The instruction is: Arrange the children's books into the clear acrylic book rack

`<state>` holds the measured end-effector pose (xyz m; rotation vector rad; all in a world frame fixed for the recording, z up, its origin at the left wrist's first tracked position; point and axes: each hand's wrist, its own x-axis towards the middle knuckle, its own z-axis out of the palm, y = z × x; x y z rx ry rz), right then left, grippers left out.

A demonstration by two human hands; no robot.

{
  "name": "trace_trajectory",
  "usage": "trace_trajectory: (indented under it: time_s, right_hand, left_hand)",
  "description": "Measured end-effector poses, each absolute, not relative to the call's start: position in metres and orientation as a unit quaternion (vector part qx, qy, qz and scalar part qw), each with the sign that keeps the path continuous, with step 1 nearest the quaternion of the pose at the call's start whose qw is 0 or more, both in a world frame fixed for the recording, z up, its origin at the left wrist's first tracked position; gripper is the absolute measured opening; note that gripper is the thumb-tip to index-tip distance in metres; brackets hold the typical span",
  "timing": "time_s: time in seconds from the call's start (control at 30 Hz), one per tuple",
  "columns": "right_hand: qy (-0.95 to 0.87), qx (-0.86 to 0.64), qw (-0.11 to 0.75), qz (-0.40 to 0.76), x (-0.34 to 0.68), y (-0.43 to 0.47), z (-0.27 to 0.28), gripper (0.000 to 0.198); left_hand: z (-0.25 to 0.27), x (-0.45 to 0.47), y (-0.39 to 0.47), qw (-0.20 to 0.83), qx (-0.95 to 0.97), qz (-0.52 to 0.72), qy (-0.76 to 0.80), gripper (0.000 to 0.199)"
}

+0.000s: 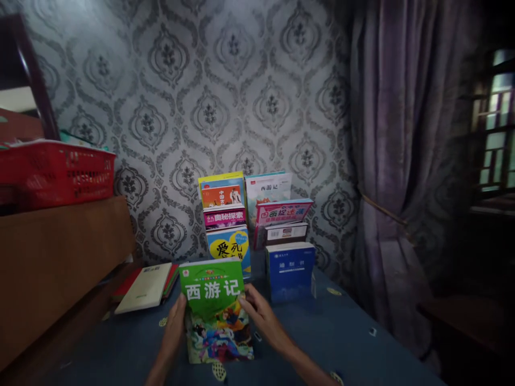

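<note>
A green storybook [217, 316] with large white characters and a colourful picture on its cover stands upright between my two hands. My left hand [176, 319] presses on its left edge, and my right hand [263, 313] grips the right edge with the thumb on the cover. Just behind it, partly hidden, rises a left row of upright books, with a blue and yellow book [229, 247] at its front, then a purple book [224, 217] and an orange one [221, 197]. To the right stands a second row, fronted by a blue book [292, 273], with a pink book [284, 214] behind.
A small flat stack with a cream book [145, 287] on top lies at the left of the blue-covered table [341, 332]. A brown box [64, 257] carries a red plastic basket [60, 171] at far left. A tied curtain [390, 161] hangs at right.
</note>
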<state>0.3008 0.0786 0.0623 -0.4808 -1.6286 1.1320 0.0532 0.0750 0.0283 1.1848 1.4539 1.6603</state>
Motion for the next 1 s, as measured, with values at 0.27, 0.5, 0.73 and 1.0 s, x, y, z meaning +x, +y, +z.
trace_trajectory:
  time_s: [0.27,0.5,0.73,1.0]
  right_hand:
    - [-0.694,-0.252,0.468,0.485,0.311,0.069,0.069,0.041]
    - [-0.680,-0.250,0.504,0.470,0.320,0.081,0.083,0.041]
    - [-0.707,-0.204,0.529,0.423,0.332,0.088,0.154,0.034]
    - [-0.719,-0.173,0.543,0.398,0.338,0.104,0.201,0.036]
  left_hand:
    - [0.076,0.038,0.054,0.330,0.629,0.492,0.503,0.065]
    - [0.107,0.055,0.051,0.317,0.606,0.530,0.502,0.059]
    - [0.171,0.074,0.060,0.234,0.645,0.574,0.447,0.045]
    - [0.212,0.077,0.077,0.228,0.651,0.581,0.431,0.050]
